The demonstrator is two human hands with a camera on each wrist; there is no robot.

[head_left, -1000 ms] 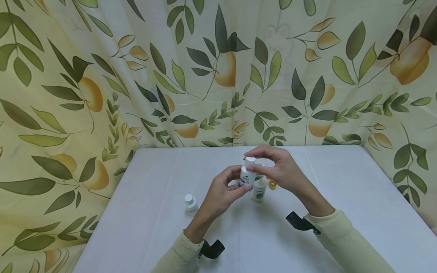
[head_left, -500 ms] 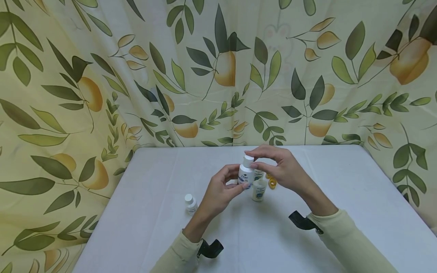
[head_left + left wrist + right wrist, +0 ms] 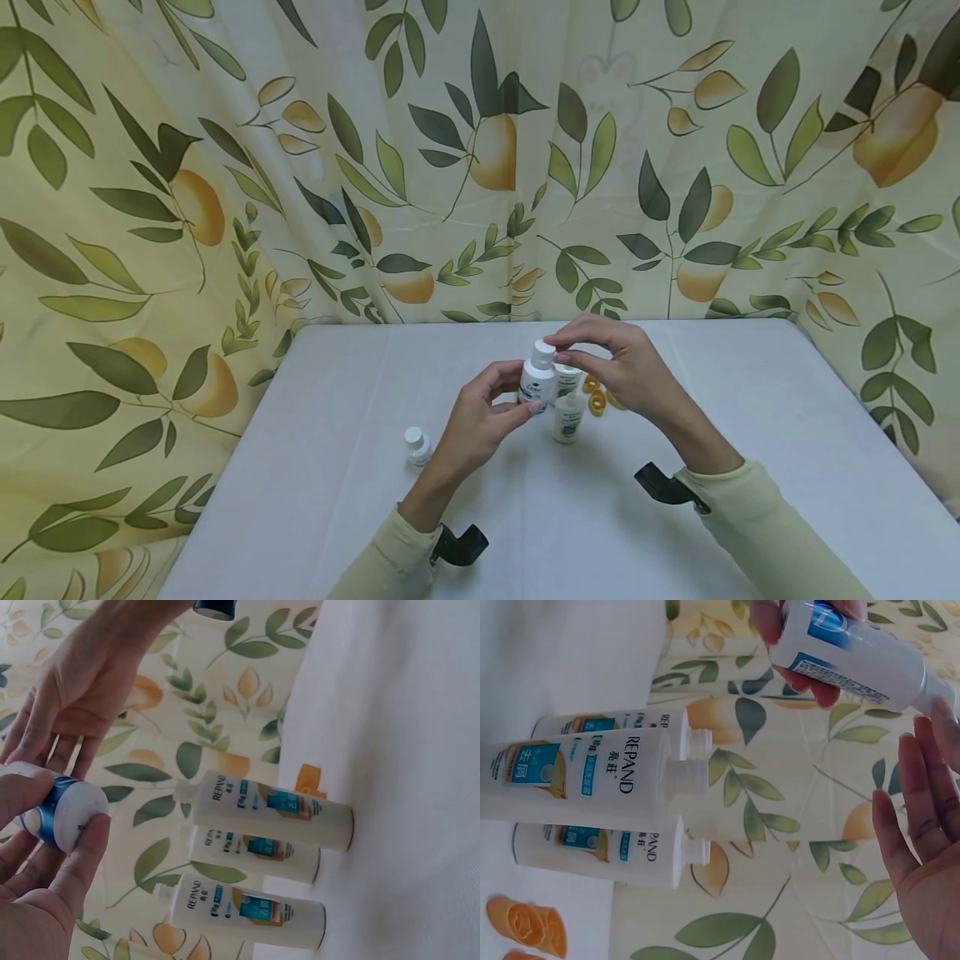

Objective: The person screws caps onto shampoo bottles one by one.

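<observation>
My left hand (image 3: 480,417) grips a small white bottle (image 3: 536,386) with a blue label, raised above the table and slightly tilted. Its white cap (image 3: 543,353) is on. Thumb and fingertips of my right hand (image 3: 633,367) are at the cap's right side and appear to pinch it; in the right wrist view the remaining fingers (image 3: 922,802) are extended. Just behind and below stand white shampoo bottles (image 3: 567,421) with bare necks; the left wrist view shows a front shampoo bottle (image 3: 270,810) and two others. Another small white capped bottle (image 3: 417,450) stands left of my left forearm.
Orange curled pieces (image 3: 597,403) lie right of the shampoo bottles, partly behind my right hand. A white cloth covers the table (image 3: 337,500). Behind it hangs a leaf-and-fruit patterned curtain (image 3: 450,250). Black wrist cameras (image 3: 459,546) sit at both cuffs.
The held bottle has shifted slightly left with my left hand. My right fingertips have slid from across the cap to its right side, showing more of the cap and the orange pieces.
</observation>
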